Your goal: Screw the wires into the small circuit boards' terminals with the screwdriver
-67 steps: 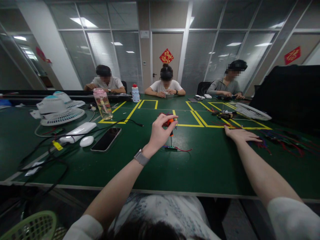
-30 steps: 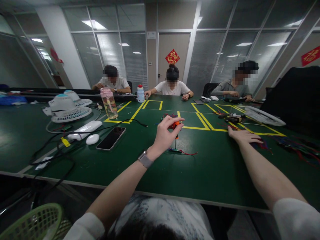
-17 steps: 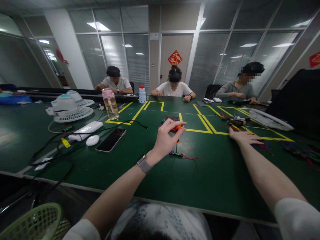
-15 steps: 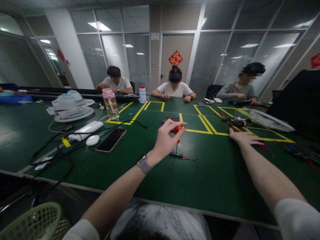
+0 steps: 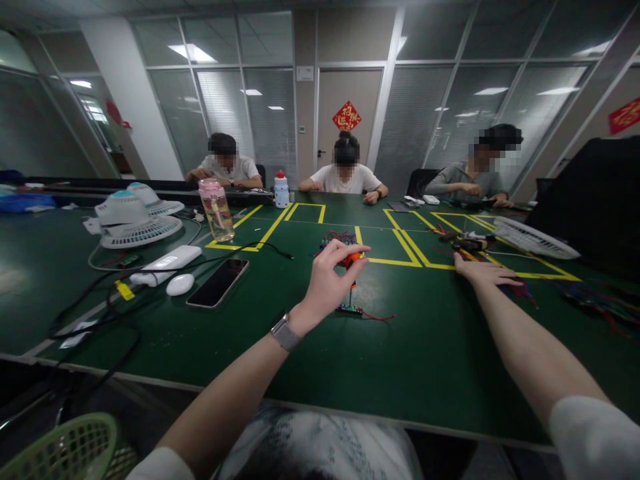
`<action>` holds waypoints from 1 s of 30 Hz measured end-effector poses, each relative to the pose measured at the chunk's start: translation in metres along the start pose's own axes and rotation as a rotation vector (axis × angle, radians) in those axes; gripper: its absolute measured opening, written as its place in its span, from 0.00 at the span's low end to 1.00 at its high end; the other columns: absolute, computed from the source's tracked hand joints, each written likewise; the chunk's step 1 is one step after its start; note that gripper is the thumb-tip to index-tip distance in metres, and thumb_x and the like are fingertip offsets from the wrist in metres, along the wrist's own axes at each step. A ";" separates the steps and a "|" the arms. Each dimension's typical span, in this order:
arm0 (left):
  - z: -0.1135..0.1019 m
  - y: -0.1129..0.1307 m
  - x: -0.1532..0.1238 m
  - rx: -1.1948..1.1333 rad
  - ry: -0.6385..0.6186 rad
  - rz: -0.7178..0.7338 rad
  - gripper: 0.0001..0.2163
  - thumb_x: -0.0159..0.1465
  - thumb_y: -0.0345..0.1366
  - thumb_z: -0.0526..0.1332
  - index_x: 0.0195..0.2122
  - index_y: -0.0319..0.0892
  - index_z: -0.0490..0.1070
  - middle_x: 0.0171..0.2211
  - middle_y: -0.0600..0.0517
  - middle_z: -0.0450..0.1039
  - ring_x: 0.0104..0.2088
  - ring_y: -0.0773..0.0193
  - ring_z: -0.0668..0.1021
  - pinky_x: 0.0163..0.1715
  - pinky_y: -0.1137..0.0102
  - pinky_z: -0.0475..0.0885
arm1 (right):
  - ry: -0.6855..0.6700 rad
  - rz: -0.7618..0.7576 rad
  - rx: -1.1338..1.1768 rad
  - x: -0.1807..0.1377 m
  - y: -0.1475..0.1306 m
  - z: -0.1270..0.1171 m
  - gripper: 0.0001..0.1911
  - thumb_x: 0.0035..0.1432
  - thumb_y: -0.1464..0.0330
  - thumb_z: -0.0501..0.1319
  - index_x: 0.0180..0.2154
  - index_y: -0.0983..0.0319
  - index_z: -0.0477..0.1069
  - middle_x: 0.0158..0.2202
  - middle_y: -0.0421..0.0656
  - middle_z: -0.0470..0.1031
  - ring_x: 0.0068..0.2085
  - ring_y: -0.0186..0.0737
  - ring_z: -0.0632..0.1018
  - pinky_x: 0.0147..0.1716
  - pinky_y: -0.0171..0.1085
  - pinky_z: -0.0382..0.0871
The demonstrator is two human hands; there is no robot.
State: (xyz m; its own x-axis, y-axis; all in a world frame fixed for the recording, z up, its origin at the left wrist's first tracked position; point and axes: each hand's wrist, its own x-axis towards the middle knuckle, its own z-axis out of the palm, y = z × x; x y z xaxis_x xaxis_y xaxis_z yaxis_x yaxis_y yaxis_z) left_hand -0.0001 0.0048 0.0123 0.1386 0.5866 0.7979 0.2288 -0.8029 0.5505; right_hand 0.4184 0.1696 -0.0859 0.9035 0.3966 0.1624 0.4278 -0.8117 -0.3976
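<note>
My left hand is closed on the orange handle of a small screwdriver, held upright with its tip on a little green circuit board from which a red wire trails right. A watch sits on that wrist. My right hand lies flat and open on the green table, fingers stretched toward a bundle of red and dark wires.
A phone, white mouse, white power strip, black cables, two small fans and a pink-capped bottle lie left. Yellow tape outlines mark the table. Three people sit at the far side. A green basket stands lower left.
My hands keep the same pose; the left still grips the screwdriver on the board. Only the view shifts slightly as my head moves.
</note>
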 end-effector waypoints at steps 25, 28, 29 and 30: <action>0.000 0.001 0.001 -0.006 0.003 -0.008 0.07 0.61 0.31 0.62 0.40 0.43 0.76 0.33 0.52 0.70 0.33 0.68 0.73 0.34 0.72 0.69 | 0.053 -0.050 0.038 -0.004 0.005 -0.006 0.55 0.54 0.41 0.44 0.64 0.83 0.45 0.64 0.75 0.44 0.66 0.70 0.44 0.58 0.68 0.28; 0.000 0.000 0.001 0.007 0.003 -0.001 0.07 0.61 0.31 0.62 0.40 0.43 0.76 0.32 0.52 0.70 0.33 0.68 0.73 0.35 0.71 0.68 | 0.051 -0.053 0.035 -0.005 0.006 -0.007 0.55 0.54 0.41 0.44 0.63 0.84 0.45 0.64 0.75 0.44 0.66 0.70 0.44 0.58 0.66 0.28; 0.000 0.000 0.001 0.007 0.004 0.001 0.07 0.61 0.31 0.62 0.40 0.43 0.76 0.32 0.52 0.70 0.33 0.68 0.73 0.35 0.71 0.68 | 0.045 -0.055 0.034 -0.006 0.006 -0.007 0.55 0.55 0.41 0.44 0.63 0.84 0.45 0.64 0.76 0.44 0.66 0.70 0.44 0.59 0.66 0.28; 0.000 0.000 0.001 0.005 0.006 0.001 0.07 0.61 0.32 0.62 0.40 0.43 0.76 0.32 0.52 0.69 0.33 0.68 0.73 0.35 0.71 0.68 | 0.039 -0.058 0.034 -0.006 0.006 -0.008 0.55 0.55 0.42 0.44 0.63 0.84 0.45 0.64 0.76 0.44 0.66 0.70 0.44 0.59 0.66 0.28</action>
State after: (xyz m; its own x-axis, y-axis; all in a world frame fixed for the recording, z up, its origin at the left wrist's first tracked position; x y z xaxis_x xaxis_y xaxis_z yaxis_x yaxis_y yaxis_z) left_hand 0.0003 0.0055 0.0126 0.1326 0.5848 0.8003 0.2336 -0.8031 0.5481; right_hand 0.4153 0.1591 -0.0819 0.8778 0.4253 0.2204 0.4790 -0.7726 -0.4167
